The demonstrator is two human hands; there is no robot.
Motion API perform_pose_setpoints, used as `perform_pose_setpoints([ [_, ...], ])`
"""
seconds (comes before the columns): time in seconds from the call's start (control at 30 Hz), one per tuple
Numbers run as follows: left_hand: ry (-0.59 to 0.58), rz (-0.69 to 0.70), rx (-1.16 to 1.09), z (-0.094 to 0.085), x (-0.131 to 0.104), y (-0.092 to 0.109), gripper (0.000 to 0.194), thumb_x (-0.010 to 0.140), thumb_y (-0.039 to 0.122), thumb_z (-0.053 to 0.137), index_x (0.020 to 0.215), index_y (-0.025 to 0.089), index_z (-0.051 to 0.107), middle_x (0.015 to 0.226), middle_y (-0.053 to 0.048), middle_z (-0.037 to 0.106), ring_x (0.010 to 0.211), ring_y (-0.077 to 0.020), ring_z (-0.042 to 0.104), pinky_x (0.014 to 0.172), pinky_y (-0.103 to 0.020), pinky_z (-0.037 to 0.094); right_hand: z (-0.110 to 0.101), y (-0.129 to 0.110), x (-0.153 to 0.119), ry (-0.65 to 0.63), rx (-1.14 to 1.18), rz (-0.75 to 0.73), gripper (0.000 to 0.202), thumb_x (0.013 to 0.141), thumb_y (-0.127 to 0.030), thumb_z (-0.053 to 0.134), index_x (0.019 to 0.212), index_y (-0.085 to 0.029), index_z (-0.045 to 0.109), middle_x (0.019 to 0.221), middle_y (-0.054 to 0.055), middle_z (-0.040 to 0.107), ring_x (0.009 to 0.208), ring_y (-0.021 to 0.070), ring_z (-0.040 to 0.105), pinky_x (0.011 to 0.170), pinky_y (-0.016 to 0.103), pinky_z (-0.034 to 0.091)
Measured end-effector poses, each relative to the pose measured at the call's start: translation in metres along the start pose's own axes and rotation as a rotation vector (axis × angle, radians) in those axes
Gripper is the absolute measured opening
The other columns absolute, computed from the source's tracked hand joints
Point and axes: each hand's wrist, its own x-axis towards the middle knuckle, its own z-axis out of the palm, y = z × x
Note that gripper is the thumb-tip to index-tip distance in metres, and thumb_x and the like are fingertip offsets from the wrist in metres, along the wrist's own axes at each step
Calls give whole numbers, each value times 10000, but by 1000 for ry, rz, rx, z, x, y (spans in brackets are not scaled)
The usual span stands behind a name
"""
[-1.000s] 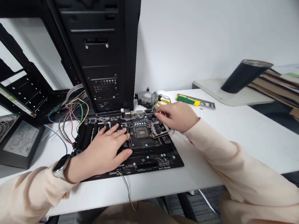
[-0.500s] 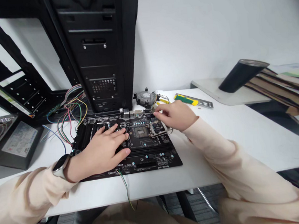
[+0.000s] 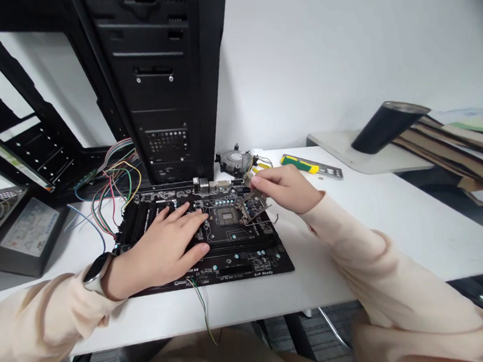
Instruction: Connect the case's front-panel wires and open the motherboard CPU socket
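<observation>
A black motherboard lies flat on the white table. My left hand rests on its left half with the fingers spread, holding nothing. Right of those fingers is the bare CPU socket. The socket's metal retention frame is tilted up on its right side, and a thin lever sticks out beside it. My right hand pinches the frame's upper edge between thumb and forefinger.
A black computer case stands behind the board. Near the wall sit a CPU cooler fan and a green-yellow screwdriver. A power supply and coloured wires are at left. Stacked folders and a dark cylinder are at right.
My right hand has raised the upper edge of the retention frame, which now stands at a steeper tilt. My left hand stays in nearly the same place.
</observation>
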Motion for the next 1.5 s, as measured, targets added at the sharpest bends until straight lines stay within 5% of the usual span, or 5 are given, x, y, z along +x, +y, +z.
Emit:
perform_pose_setpoints([
  [0.33, -14, 27, 37, 0, -1, 0, 507, 961, 446, 293, 1407, 244, 425, 1465, -95, 440, 1387, -378, 310, 1055, -656, 292, 9, 5, -1, -151, 425, 73, 401, 833, -503, 503, 903, -155, 690, 800, 69, 681, 748, 159, 626, 720, 330, 511],
  [0.77, -44, 54, 64, 0, 0, 1, 486, 961, 451, 296, 1385, 282, 463, 1479, -116, 413, 1388, -415, 281, 1036, -681, 281, 11, 0, -2, -298, 199, -35, 369, 849, -453, 478, 794, -140, 665, 728, 53, 654, 687, 146, 563, 637, 290, 429],
  [1.0, -45, 36, 50, -1, -1, 1, 498, 955, 451, 310, 1380, 245, 470, 1481, -117, 410, 1393, -405, 277, 1043, -677, 280, 6, -1, -1, -322, 195, -51, 482, 825, -550, 497, 553, -154, 536, 517, -14, 483, 529, 85, 409, 530, 249, 322],
  [1.33, -25, 33, 27, 1, -1, -1, 460, 949, 456, 330, 1322, 267, 521, 1470, -96, 432, 1392, -391, 290, 1050, -667, 285, 2, -1, -1, -350, 121, -53, 587, 808, -610, 456, 448, -203, 236, 451, -72, 198, 457, 54, 196, 446, 239, 187],
  [1.5, -40, 23, 29, 0, -1, 0, 483, 951, 460, 319, 1347, 255, 501, 1475, -103, 423, 1399, -395, 272, 1058, -672, 268, 3, 2, 0, -379, 108, -50, 599, 801, -623, 475, 460, -205, 214, 453, -76, 184, 458, 54, 187, 441, 234, 173],
])
